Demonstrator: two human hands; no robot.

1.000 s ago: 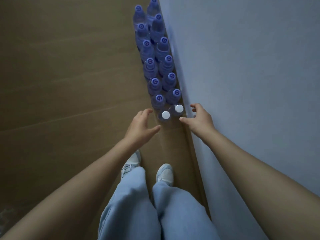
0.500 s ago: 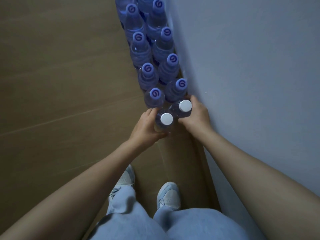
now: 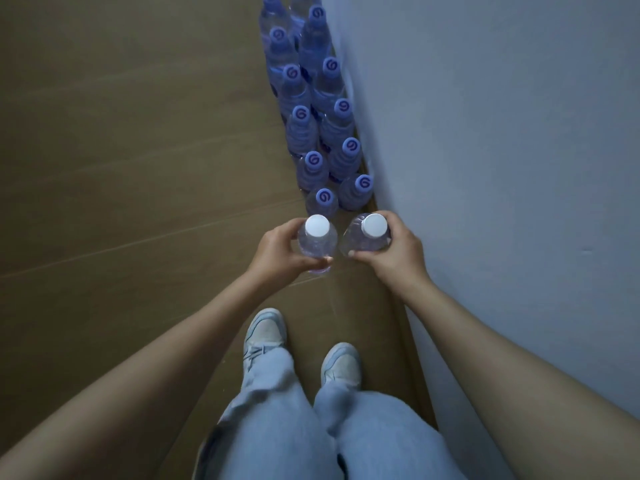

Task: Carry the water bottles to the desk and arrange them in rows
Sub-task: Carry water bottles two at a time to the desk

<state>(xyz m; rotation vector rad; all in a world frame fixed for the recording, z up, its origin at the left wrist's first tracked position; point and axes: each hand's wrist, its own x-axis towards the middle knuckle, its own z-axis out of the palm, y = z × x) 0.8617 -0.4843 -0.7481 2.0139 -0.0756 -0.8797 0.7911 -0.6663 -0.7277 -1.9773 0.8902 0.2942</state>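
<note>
The left hand (image 3: 277,249) had its fingers curled round the shoulder of the left bottle (image 3: 317,242), white cap up, just clear of the near end of the bottle rows (image 3: 320,133). Beside it, almost touching, the right bottle (image 3: 367,237) sat wrapped in the right hand (image 3: 394,249), hard by the wall (image 3: 502,168). Both looked full, so likely weighty for their size, with thin clear plastic that would give under a squeeze and could slip. Best held around the body below the neck, as they were. Both hung above the floor (image 3: 121,168), nearer the person than the rows.
</note>
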